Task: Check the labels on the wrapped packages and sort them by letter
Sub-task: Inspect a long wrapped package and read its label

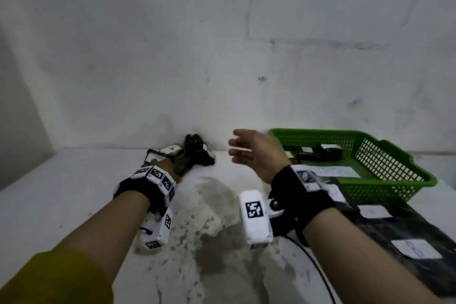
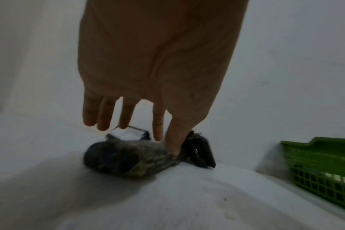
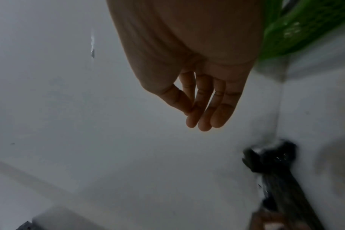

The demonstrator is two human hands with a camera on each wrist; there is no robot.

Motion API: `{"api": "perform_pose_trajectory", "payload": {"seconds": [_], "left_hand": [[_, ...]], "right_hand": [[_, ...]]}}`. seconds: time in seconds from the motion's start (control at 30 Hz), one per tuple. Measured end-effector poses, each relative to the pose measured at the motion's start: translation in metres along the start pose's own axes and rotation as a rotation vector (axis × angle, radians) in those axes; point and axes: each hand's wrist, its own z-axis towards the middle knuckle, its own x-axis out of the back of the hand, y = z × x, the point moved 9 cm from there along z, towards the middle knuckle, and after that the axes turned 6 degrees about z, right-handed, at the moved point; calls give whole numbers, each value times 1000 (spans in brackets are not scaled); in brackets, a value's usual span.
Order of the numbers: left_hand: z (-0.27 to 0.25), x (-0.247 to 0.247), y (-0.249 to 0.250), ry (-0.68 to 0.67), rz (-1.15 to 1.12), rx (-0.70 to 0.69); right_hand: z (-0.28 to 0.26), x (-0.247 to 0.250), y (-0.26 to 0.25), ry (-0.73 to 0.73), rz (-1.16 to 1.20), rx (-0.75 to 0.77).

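The left hand [image 2: 154, 65] reaches over a pile of dark wrapped packages [image 1: 190, 155] at the far edge of the white bench [image 1: 61, 192], against the wall [image 1: 222, 44]. In the left wrist view the fingers [image 2: 105, 115] are straight and spread. The thumb presses down at the gathered neck of the nearest package [image 2: 124, 157], which lies on its side on the bench. This hand grips nothing. Just behind that package lies another with a white label [image 2: 126, 133] facing up. In the head view a label [image 1: 172, 148] in the pile shows a mark that may be the letter A; blur prevents a firm reading.

The right hand [image 1: 254, 153] hangs in the air between the pile and the basket [image 1: 394, 173], palm turned toward the left, touching nothing. In the right wrist view its fingers [image 3: 213, 105] are straight and held together. This hand is empty and relaxed.

The green plastic basket stands at the right on the bench, near the wall. Its sides are lattice. Inside lie several dark packages [image 1: 313, 153] with small white labels, grouped at the far end; their count and letters cannot be read. A white paper [image 1: 335, 171] lies against the near wall of the basket.

Nearer than the basket, at the right edge, a dark sheet [image 1: 407, 237] carries 2 white labels [image 1: 417, 249]; their text is illegible.
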Motion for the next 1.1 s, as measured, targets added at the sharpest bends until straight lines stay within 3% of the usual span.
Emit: {"api": "perform_pose_trajectory", "payload": {"seconds": [0.03,0.07,0.27,0.43,0.63,0.8,1.0,1.1], "left_hand": [[-5,-9,-6,-112,-8,-28],[-12,-11,-12,-140,6,-52],[-37,-4,-30,23,-106,-38],[-54,26,-32,33,-442,-114],[-70,63,-23,3,-568,-140],[-101,115,11,63,-863,-295],[-166,172,46,237,-1020,-551],[-191,175,51,207,-985,-657]], "right_hand": [[-7,-5,20,2,9,-31],[-12,-8,39,18,16,-62],[-30,12,115,208,-25,-201],[-27,34,130,295,-207,-149],[-21,43,138,264,-518,-73],[-26,23,97,170,-342,-27],[-74,-27,-39,-76,42,342],[-98,-31,-81,-165,189,466]]}}
